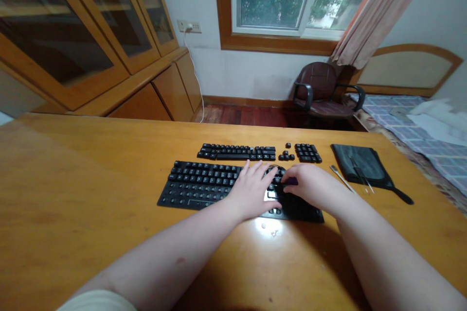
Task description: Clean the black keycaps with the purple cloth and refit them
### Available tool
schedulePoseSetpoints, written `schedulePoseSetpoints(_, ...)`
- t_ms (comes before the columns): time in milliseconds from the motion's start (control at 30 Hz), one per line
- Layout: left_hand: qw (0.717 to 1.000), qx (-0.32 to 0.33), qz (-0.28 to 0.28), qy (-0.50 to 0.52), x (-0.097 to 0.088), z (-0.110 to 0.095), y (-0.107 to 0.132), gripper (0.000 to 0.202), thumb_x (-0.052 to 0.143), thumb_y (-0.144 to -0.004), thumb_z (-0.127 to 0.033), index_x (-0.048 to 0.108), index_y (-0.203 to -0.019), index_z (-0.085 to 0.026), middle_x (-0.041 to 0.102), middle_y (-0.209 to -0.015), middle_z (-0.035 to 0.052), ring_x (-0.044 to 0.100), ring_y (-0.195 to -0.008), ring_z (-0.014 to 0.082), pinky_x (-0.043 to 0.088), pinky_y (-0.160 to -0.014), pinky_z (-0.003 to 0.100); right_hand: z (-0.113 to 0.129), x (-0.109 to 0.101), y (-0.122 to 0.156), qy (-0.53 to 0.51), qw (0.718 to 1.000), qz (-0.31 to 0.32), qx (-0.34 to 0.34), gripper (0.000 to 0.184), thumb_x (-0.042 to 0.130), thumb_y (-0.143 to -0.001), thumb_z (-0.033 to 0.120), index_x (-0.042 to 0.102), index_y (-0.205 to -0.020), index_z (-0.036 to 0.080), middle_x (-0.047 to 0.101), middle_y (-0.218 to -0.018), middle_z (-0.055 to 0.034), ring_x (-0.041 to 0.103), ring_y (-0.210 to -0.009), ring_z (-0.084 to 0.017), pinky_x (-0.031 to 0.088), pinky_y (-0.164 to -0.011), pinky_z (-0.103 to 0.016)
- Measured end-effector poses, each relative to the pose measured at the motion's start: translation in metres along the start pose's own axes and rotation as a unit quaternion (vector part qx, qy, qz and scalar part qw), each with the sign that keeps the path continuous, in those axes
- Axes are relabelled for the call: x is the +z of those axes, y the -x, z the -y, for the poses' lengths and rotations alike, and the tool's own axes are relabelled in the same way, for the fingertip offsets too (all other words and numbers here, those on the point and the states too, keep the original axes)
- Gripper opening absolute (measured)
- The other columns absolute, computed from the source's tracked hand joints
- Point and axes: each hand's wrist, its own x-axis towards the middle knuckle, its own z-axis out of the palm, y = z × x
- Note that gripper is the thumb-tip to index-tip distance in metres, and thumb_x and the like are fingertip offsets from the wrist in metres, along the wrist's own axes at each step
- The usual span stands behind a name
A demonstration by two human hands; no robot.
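A black keyboard (200,183) lies on the wooden table, its upper rows covered with keycaps and its lower rows at the left showing bare switches. My left hand (251,189) rests across it, right of the middle, fingers spread. Over the keyboard's right part, my right hand (304,181) is closed, thumb and fingers pinching a small dark purple thing (292,181). My fingers cover most of that thing, so its kind is hidden. Behind the keyboard, loose black keycaps (237,151) sit in rows, with a number-pad block of keycaps (308,152) and a small arrow-key cluster (286,156).
A black pouch (359,165) with a strap lies right of the keyboard, thin metal tools (361,175) on it. Beside it is a slim brush-like tool (342,178). Beyond the wooden table (91,180) stand a glass-door cabinet (98,24), an armchair (321,90) and a bed (412,116).
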Motion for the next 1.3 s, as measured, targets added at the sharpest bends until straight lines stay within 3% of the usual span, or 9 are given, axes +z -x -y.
schedulePoseSetpoints(233,0.999,-0.030,0.023,-0.024,0.000,0.000,-0.002,0.087,0.063,-0.063,-0.063,0.036,-0.133,-0.017,0.052,-0.125,0.0104,0.044,-0.114,0.0288,0.026,-0.104,0.046,0.000,0.018,-0.011,0.041,0.999,0.003,-0.013,0.021,0.064,-0.070,0.026,0.071,-0.090,0.026,0.072,-0.088,-0.0033,0.064,-0.082,-0.022,0.045,-0.070,-0.028)
schedulePoseSetpoints(600,0.999,-0.039,0.027,-0.012,-0.001,-0.002,0.000,0.085,0.063,-0.064,-0.059,0.035,-0.133,-0.016,0.050,-0.125,0.0123,0.043,-0.115,0.0298,0.021,-0.106,0.049,0.014,0.020,-0.012,0.059,0.998,0.016,0.012,0.018,0.062,-0.072,0.024,0.071,-0.088,0.026,0.071,-0.089,-0.0035,0.064,-0.082,-0.021,0.043,-0.068,-0.026)
schedulePoseSetpoints(1300,0.999,-0.034,0.002,0.009,0.000,-0.001,-0.001,0.069,0.061,-0.072,-0.049,0.041,-0.129,-0.016,0.052,-0.125,0.0109,0.044,-0.115,0.0286,0.023,-0.106,0.048,0.009,0.021,-0.012,0.066,0.998,0.016,-0.006,0.016,0.061,-0.072,0.026,0.072,-0.085,0.026,0.071,-0.087,-0.0036,0.064,-0.080,-0.021,0.042,-0.066,-0.027)
